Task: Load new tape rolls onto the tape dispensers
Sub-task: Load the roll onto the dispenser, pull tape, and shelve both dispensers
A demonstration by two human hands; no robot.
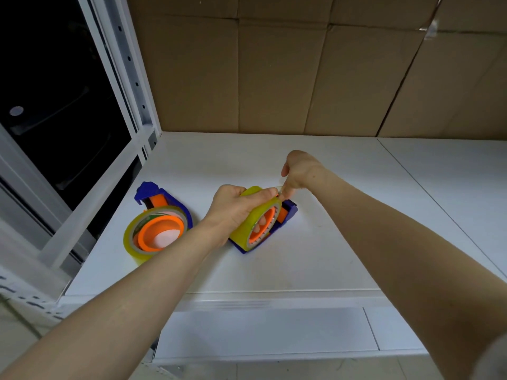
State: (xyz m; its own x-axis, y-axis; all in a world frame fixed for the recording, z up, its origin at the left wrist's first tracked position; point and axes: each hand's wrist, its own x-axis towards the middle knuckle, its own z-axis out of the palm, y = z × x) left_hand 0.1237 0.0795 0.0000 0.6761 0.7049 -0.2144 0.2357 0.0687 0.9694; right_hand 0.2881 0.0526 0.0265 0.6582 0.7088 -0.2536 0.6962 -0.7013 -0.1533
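Two blue tape dispensers with orange hubs lie on a white shelf (315,259). The left dispenser (149,193) lies flat with a yellowish clear tape roll (131,239) sitting on its orange hub. My left hand (236,207) grips the second tape roll (247,229), which is mounted on the right dispenser (289,212) and held on edge. My right hand (297,174) pinches the loose tape end at the top of that roll, just above the dispenser's front.
A cardboard wall (301,78) closes the back of the shelf. A white perforated metal upright (129,58) stands at the left, with a dark gap beside it. The shelf's front lip (274,300) runs below my forearms.
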